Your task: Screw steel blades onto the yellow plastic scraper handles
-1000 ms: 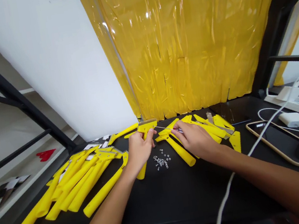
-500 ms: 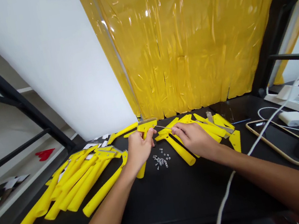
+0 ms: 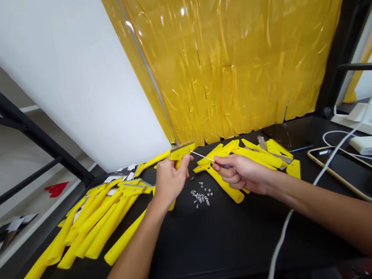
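My left hand [image 3: 171, 180] is closed around a yellow plastic scraper [image 3: 181, 150] with a metal blade along its top edge. In my right hand [image 3: 243, 170] is a thin screwdriver [image 3: 203, 156], its shaft pointing left. The shaft's tip meets the right end of the scraper head; the screw there is too small to make out. Below and between my hands lies a small heap of nuts and screws [image 3: 201, 198] on the black table [image 3: 207, 245]. A yellow handle [image 3: 227, 185] rests just beneath my right hand.
Several yellow scrapers [image 3: 97, 226] are piled at left, with more yellow parts [image 3: 263, 157] at right. A phone [image 3: 363, 174], white charger [image 3: 369, 146] and trailing white cable [image 3: 282, 247] occupy the right side. A yellow plastic curtain [image 3: 246, 53] hangs behind.
My right hand has rolled, showing more of its curled fingers and the screwdriver's handle. The scraper head has tilted slightly, its tip contact kept. The view has shifted a little.
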Demonstrator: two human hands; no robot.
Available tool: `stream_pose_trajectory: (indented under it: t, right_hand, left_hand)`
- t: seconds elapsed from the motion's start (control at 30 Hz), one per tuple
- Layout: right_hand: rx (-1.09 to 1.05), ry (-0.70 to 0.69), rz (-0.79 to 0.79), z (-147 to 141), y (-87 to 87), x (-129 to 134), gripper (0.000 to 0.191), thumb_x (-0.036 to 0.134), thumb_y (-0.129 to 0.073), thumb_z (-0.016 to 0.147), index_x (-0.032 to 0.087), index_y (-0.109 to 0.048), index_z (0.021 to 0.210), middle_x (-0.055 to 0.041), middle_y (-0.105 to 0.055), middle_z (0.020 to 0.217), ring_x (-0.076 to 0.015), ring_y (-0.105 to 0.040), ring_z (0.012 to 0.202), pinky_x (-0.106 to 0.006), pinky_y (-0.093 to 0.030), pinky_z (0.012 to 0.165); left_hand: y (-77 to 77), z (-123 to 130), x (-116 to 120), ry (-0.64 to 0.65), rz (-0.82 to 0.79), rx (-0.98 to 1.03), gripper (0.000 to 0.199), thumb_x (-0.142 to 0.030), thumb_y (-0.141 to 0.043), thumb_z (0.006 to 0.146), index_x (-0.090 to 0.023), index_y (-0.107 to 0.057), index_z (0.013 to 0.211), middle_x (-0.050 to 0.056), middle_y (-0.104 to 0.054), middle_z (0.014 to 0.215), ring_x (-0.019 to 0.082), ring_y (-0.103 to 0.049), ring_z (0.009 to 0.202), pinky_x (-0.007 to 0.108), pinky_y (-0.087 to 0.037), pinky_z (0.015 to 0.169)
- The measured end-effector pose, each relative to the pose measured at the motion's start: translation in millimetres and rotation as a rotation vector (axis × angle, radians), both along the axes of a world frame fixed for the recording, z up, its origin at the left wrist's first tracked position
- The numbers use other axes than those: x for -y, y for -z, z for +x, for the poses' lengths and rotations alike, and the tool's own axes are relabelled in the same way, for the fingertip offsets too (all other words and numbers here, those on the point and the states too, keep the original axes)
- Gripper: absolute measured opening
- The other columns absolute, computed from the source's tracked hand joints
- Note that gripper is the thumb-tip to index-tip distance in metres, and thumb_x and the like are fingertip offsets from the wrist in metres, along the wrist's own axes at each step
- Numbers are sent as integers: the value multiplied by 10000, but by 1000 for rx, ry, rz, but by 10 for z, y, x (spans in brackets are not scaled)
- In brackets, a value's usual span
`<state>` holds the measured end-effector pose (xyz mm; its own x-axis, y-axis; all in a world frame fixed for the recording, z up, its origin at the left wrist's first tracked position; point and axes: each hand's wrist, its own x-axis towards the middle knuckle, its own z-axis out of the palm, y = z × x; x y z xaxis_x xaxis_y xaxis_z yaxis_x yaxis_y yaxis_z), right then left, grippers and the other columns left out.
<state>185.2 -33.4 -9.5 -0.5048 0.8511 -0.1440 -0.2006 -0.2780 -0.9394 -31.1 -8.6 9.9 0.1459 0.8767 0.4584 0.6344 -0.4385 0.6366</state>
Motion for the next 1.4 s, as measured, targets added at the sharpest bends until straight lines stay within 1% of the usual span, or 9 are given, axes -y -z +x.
stream_pose_trajectory:
  t: [0.1,0.2,0.27,0.4,0.63,1.0,1.2,1.3,1.4]
  right_hand:
    - [287,102,391,-18,39,9,293,431,-383,994,194,-529,903,77,-323,586,-91,-255,461,-220,-230,432]
    - [616,169,825,-47,122,9,197,335,-392,998,198,-524,944,-7,-564,810,-141,-521,722,-269,-410,662]
    - [807,115,1024,-67,187,-11,154,294,-444,979,193,-559,965,-47,-626,936,-173,-568,858,-303,-424,778]
    - [1016,-79,1231,-88,279,-79,184,315,-568,930,189,-700,955,-70,-671,930,-207,-603,920,-326,-425,852]
    - [1111,-98,1255,-109,305,-100,160,293,-639,889,212,-776,899,-64,-689,854,-208,-613,848,-317,-419,784]
    - [1091,-107,1217,-181,281,-127,112,219,-644,859,208,-754,850,-51,-697,814,-204,-611,843,-301,-415,768]
    - [1067,-32,1154,-173,251,-107,145,249,-629,868,250,-759,933,-27,-710,863,-184,-624,840,-274,-407,729]
    - [1069,52,1148,-181,211,-144,182,275,-596,896,276,-775,929,-14,-729,888,-175,-635,811,-269,-387,676]
    - [1091,-41,1184,-236,144,-198,161,295,-635,874,284,-795,889,-15,-741,870,-180,-649,814,-268,-379,655]
  left_hand:
    - [-39,-62,-72,-20,-48,63,402,-484,-534,917,-146,-749,888,-3,-600,506,116,-498,424,230,-371,461]
    - [-48,-113,-151,-27,-103,216,347,-444,-611,869,-118,-723,902,20,-644,567,109,-498,398,234,-384,431]
    - [-39,-126,-185,-10,-144,314,305,-405,-679,814,-108,-703,882,54,-682,645,115,-535,419,237,-399,414]
    - [-8,-124,-212,19,-198,390,234,-345,-732,764,-119,-681,788,98,-702,700,137,-592,480,253,-446,414]
    - [-16,-96,-181,50,-237,407,173,-304,-724,769,-133,-695,763,102,-706,685,140,-596,482,265,-451,410]
    - [-84,-61,-109,104,-427,483,149,-296,-687,792,-158,-657,745,140,-756,884,124,-592,511,254,-406,410]
    - [-45,-83,-177,75,-415,508,178,-264,-643,819,-176,-593,966,121,-757,927,117,-590,522,226,-380,399]
    - [-22,-105,-209,21,-361,459,157,-249,-674,795,-162,-590,896,104,-735,863,123,-605,546,231,-421,407]
    - [2,-134,-240,-25,-265,429,151,-222,-706,762,-147,-599,837,68,-686,785,132,-620,555,247,-472,423]
